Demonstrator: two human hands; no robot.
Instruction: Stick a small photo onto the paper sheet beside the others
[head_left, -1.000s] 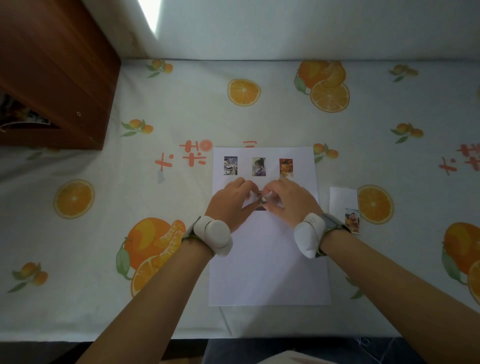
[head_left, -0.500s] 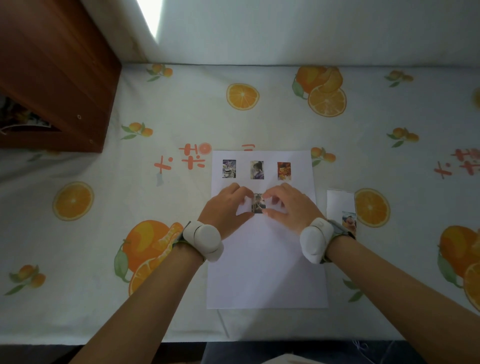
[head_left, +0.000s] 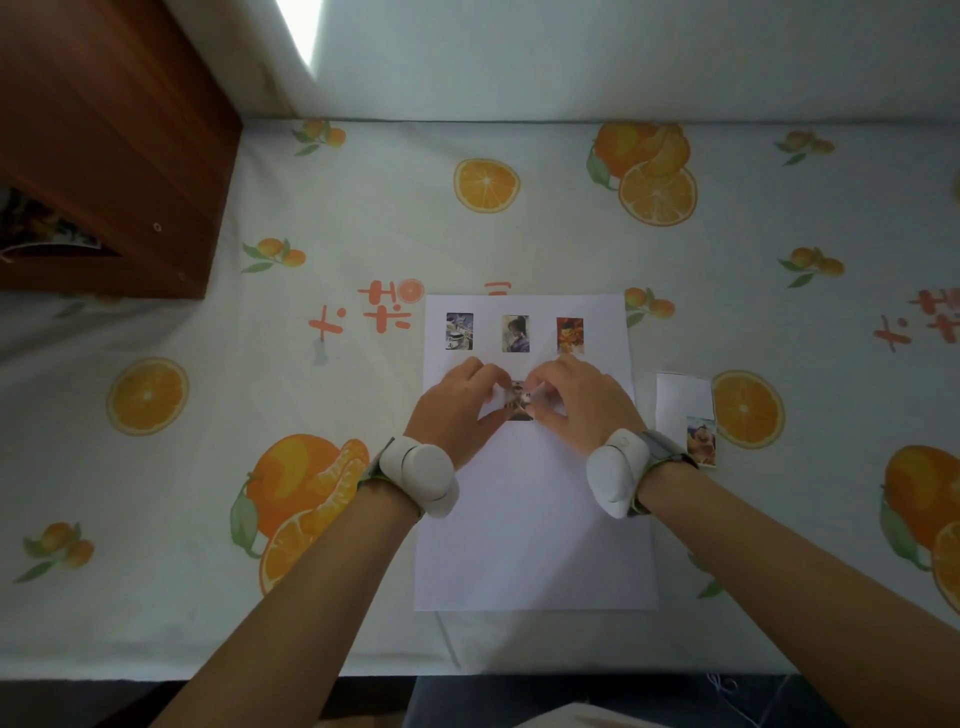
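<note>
At the far left stands a brown wooden cabinet (head_left: 104, 156), its lower corner over the edge of the table. Behind the table a pale wall (head_left: 571, 52) runs across the view, with one bright patch of light at the top. The table is covered by a white tablecloth (head_left: 363, 218) printed with oranges, orange slices and small red characters.

Near the middle lies one white paper sheet (head_left: 535, 545), flat on the cloth. Along its top edge three small photos are stuck in a row: a bluish one (head_left: 460, 331) on the left, a pale one (head_left: 516, 333) in the middle and a red one (head_left: 570, 335) on the right. Just under the middle one is a fourth small photo (head_left: 519, 405), partly hidden by fingers.

Two hands meet over this photo. The left hand (head_left: 460, 410) has its fingers curled and its fingertips touch the left side of the photo. The right hand (head_left: 582, 405) is also curled and its fingertips pinch or press the right side; I cannot tell if the photo is already flat on the sheet. Each wrist carries one white wrist device (head_left: 418, 475), so two in all.

To the right of the sheet lies one white backing strip (head_left: 683, 397) with one more photo (head_left: 701, 440) at its lower end.
</note>
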